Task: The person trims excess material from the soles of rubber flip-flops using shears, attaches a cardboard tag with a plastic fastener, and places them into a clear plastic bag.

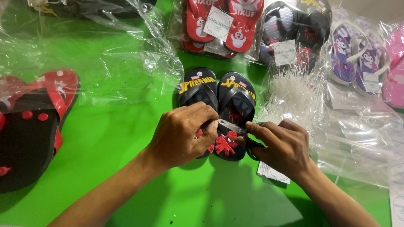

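A pair of small dark flip-flops [216,111] with a red figure printed at the heels is laid side by side, soles down, on the green table [118,138], directly under both hands.

Left hand [183,134]: curled over the heel of the near flip-flop, fingertips pinched narrow on something small at the straps, where the two flip-flops meet. What is pinched cannot be told; it is hidden under the fingers.

Right hand [282,145]: closed around a dark tool [252,145], possibly a tagging gun or scissors; its shape is too hidden to call. Its tip is pointed at the left hand's pinch point, touching or nearly touching a grey strap.

Just behind the right wrist a small stack of white card tags [271,172] is lying on the table. Beyond the right hand, a bundle of clear plastic fasteners [290,90] is spread out. Further out from the grip, bagged pairs already carrying round white tags are seen: a red pair [223,23], a black pair [294,29], a purple pair [357,54]. Loose clear bags [105,54] are piled beyond the left hand; a large red-and-black flip-flop [29,126] lies well off to the left.

Judged status: several pairs finished (tagged, bagged). This pair is neither tagged nor bagged; the joining at the straps appears to be in hand.
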